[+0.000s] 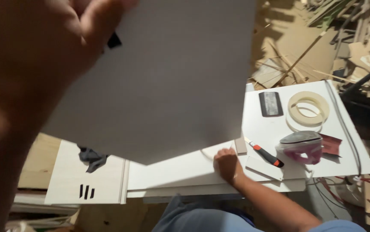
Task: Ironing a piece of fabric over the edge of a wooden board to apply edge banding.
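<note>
My left hand [30, 56] fills the upper left, very close to the camera and blurred. It grips the top edge of a large white panel [167, 77], which is raised and tilted over the bench. My right hand [228, 165] rests knuckles up on a white board [172, 172] lying flat on the bench, just under the panel's lower corner. Its fingers are curled down, and what lies beneath them is hidden. A thin pale strip [206, 153] curves beside that hand. A red-and-black utility knife [267, 155] lies just right of it.
On the bench's right part lie a roll of pale tape [308, 108], a dark flat block [271, 103], a pink iron [301, 145] and a red sheet [331, 144]. A dark rag [91, 158] sits on the left board. Wood scraps cover the floor at the upper right.
</note>
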